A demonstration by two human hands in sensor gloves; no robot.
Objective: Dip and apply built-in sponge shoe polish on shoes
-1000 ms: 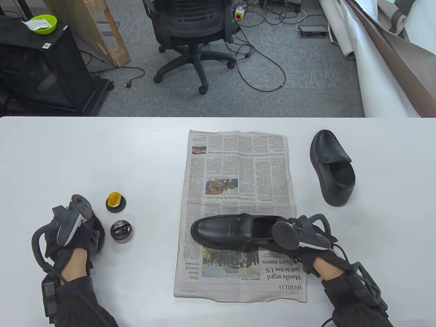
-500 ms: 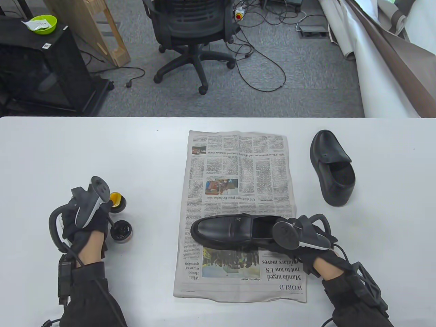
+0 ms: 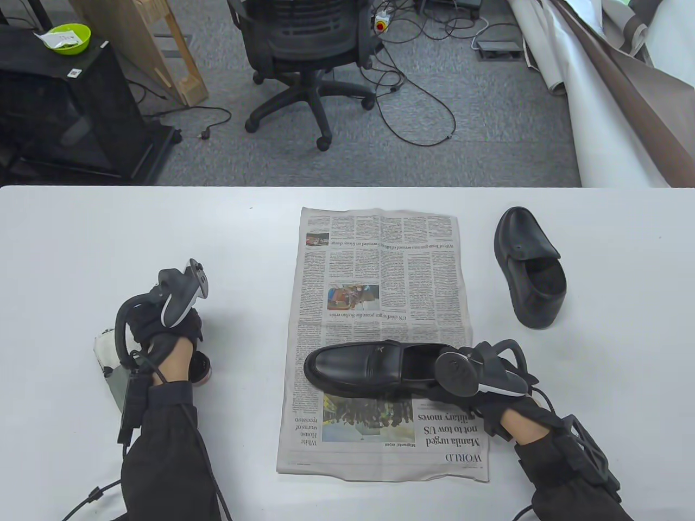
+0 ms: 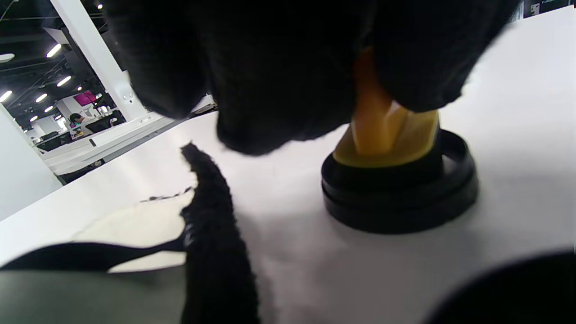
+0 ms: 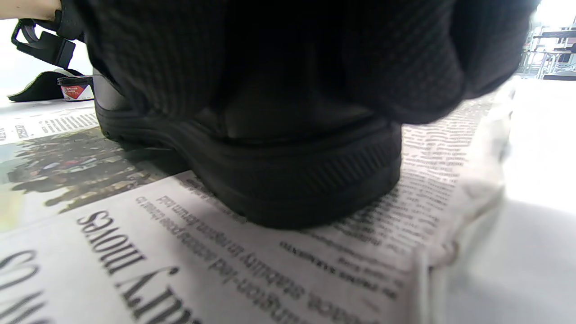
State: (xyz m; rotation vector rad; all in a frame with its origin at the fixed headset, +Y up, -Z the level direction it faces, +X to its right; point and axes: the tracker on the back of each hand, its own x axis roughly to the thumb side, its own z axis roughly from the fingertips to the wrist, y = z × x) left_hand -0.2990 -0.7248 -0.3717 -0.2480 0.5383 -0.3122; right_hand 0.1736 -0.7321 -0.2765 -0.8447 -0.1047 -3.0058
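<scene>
Two hands are busy and the polishing proper has not started, by the look of it. The left hand is down over the applicator, and the left wrist view shows its fingers curled round the yellow grip, pinching it, while the black base sits flat on the bench directly beneath them. The open polish tin sits just beside that wrist, half hidden under it. So the sponge looks not yet dipped, and every stroke on the leather is left to do.

Over on the other side, the right hand holds the heel of the loafer, fingers wrapped over the back of it, sole pressed onto the newspaper below them. The second shoe waits well beyond those fingers, off the paper, untouched as far as one can judge.

Readable print on the newspaper, upside down from this seat: "WORLD", "Manila urged not to tow US military moves", and "White House warns of recession". The tin's red label is too small to read.
</scene>
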